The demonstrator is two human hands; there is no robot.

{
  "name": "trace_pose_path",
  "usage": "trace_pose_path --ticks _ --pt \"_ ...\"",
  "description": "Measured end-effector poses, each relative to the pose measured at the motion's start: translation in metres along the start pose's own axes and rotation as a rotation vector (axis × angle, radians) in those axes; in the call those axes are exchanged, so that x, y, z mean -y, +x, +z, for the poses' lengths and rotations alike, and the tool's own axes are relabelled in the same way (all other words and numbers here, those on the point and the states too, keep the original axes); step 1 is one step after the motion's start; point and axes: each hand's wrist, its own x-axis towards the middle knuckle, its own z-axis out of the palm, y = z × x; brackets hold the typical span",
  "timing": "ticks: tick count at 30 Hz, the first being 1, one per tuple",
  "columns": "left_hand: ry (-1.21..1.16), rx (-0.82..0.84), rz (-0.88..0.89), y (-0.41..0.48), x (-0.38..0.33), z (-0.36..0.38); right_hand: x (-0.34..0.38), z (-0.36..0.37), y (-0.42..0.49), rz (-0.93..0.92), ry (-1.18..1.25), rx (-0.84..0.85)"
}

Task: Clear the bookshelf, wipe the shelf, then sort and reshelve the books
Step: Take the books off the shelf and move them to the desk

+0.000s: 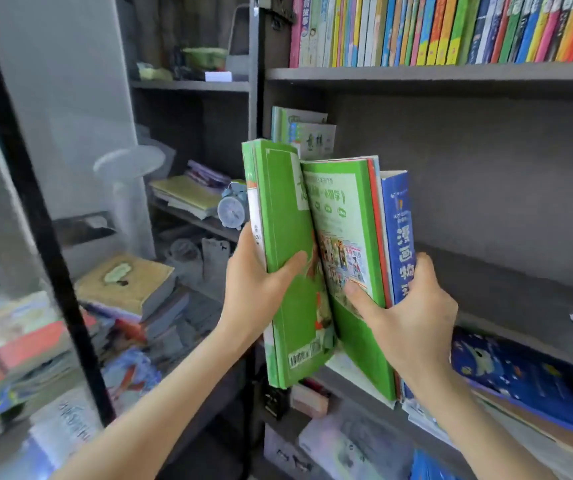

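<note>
I hold a bunch of upright books in front of the grey middle shelf (520, 271). My left hand (254, 289) grips a few green books (285, 237), thumb across the cover. My right hand (413, 317) grips another green book (351, 237) together with a blue book (399, 223), its thumb pressing the green cover. The two bundles spread apart in a V. Two pale green books (307, 133) lean at the left end of the shelf behind them.
A full row of colourful books (451, 29) fills the shelf above. Blue books (527, 382) lie flat on the shelf below. Left cabinet holds a blue alarm clock (231, 209) and stacked books (188, 195). Piles of books (129, 289) lie behind a glass door (36, 202).
</note>
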Motion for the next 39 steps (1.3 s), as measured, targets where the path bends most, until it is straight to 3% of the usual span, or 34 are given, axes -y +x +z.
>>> trace_pose_path --ticks 6,13,23,31,39 --pt "0.103 -0.056 -0.217 -0.102 -0.016 -0.087 0.047 -0.004 -0.087 0.002 0.077 0.31" --pt "0.143 -0.349 -0.469 -0.198 -0.011 -0.193 0.102 0.053 -0.167 -0.02 0.22 0.719" --pt "0.181 -0.728 -0.641 -0.232 0.002 -0.352 0.207 0.186 -0.223 -0.109 0.348 0.982" --pt "0.095 -0.754 -0.673 -0.138 0.074 -0.51 0.278 0.327 -0.208 -0.001 0.258 0.969" --pt "-0.198 -0.588 -0.797 -0.037 0.195 -0.623 0.326 0.407 -0.13 0.043 0.012 0.658"
